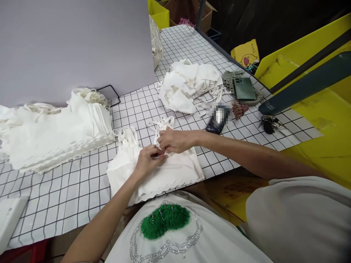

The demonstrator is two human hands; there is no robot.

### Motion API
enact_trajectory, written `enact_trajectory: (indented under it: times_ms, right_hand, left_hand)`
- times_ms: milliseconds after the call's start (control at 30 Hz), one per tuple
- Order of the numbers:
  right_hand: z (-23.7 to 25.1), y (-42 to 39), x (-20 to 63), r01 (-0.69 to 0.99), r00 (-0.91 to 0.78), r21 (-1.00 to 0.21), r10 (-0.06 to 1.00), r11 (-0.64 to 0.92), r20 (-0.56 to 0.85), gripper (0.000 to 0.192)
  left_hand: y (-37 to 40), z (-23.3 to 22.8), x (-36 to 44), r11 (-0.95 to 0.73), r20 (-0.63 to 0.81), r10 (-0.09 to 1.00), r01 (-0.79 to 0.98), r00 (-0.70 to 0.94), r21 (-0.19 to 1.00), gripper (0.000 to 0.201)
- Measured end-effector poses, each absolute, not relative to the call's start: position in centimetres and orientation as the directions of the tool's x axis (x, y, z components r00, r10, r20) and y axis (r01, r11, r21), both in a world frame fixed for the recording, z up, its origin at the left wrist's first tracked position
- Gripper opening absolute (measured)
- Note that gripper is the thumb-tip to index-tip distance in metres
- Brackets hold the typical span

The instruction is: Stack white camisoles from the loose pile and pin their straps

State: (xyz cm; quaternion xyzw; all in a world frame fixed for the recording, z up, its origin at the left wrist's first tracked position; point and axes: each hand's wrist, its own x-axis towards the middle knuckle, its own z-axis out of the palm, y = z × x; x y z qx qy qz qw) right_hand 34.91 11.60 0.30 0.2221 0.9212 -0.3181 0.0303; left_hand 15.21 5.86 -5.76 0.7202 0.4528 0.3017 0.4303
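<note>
A white scallop-edged garment with thin straps lies flat on the checked table, right in front of me. My left hand and my right hand meet over its upper middle, fingertips pinched together on the white fabric near a strap. The straps loop out beyond my right hand. Exactly what is pinched is too small to tell.
A neat stack of similar white garments sits at the left; a loose heap lies further back. A grey board stands behind. To the right lie two phones, keys and yellow bins.
</note>
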Motion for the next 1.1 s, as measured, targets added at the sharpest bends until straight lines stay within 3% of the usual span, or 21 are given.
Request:
enact_trajectory:
  times_ms: [233,367,467,600,733,800,933,1100]
  right_hand:
    - [-2.6,10.3,34.9,0.346,-0.859,-0.638,0.506,0.688,0.079,0.023]
    - [-3.2,9.7,35.0,0.374,-0.803,-0.627,0.577,0.683,0.150,0.022]
    - [-3.2,9.3,35.1,0.397,-0.795,-0.615,0.590,0.682,0.141,0.021]
    - [-2.5,9.3,34.7,0.383,-0.841,-0.570,0.530,0.727,0.112,0.024]
    - [-0.2,12.0,35.0,0.469,-0.856,-0.567,0.507,0.677,-0.102,0.013]
    - [1.4,14.2,35.5,0.535,-0.822,-0.556,0.544,0.636,-0.168,0.020]
    - [4.2,18.0,35.9,0.596,-0.769,-0.489,0.629,0.637,-0.118,0.043]
    - [4.2,19.9,35.2,0.633,-0.732,-0.421,0.680,0.649,-0.051,0.045]
  left_hand:
    - [6.1,-5.8,15.0,-0.147,-0.010,0.914,0.354,0.406,0.924,0.020]
    - [6.3,-5.8,15.1,-0.126,-0.027,0.916,0.352,0.400,0.928,0.024]
    - [6.3,-5.7,15.2,-0.109,-0.045,0.913,0.349,0.406,0.931,0.023]
    - [6.2,-5.9,15.5,-0.111,-0.056,0.914,0.380,0.403,0.918,0.022]
    - [6.4,-5.7,15.7,-0.076,-0.105,0.914,0.420,0.392,0.904,0.025]
    - [6.5,-5.4,15.7,-0.057,-0.138,0.906,0.439,0.400,0.897,0.027]
    - [7.0,-4.7,15.6,-0.054,-0.186,0.876,0.474,0.445,0.879,0.028]
    - [7.9,-4.0,15.6,-0.006,-0.291,0.814,0.508,0.503,0.861,0.033]
